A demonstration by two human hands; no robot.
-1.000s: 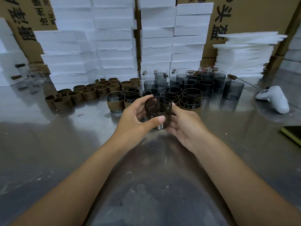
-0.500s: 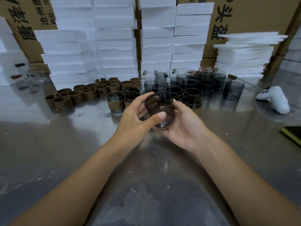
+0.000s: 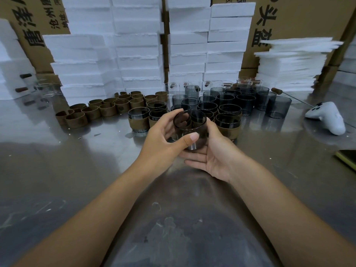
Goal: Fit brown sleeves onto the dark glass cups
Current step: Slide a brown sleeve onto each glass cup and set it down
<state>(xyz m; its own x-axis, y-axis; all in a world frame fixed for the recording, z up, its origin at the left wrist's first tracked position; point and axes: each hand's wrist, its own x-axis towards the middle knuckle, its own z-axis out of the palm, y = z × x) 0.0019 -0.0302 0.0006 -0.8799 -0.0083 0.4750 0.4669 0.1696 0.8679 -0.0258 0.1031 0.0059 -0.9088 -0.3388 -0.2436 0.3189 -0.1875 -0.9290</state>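
The left hand (image 3: 161, 137) held a bare dark glass cup (image 3: 190, 128) upright above the worktop (image 3: 77, 180). Its thumb was pressed on the near wall and its fingers were curled round the far side. The right hand (image 3: 213, 157) lay palm up just beneath and to the right of the cup. Its fingers were stretched out fairly straight under the base and its thumb stood beside the right wall. Whether that thumb touched the glass could not be told. No sleeve was on the held cup.

Just beyond the left hand stood a cup already wearing a brown sleeve (image 3: 138, 122). Another sleeved cup (image 3: 228, 124) stood just beyond the right hand. Behind both hands a crowd of bare dark cups (image 3: 240, 99) stood packed close together. Farther out to the left of the left hand, loose brown sleeves (image 3: 107, 108) stood on the worktop in rows.

Well off to the right of the right hand lay a white game controller (image 3: 327, 117). Stacks of white foam boxes (image 3: 134, 54) rose behind the cups and sleeves. A pile of foam sheets (image 3: 289, 64) stood beyond the controller, and printed cardboard boxes (image 3: 298, 20) stood behind them.
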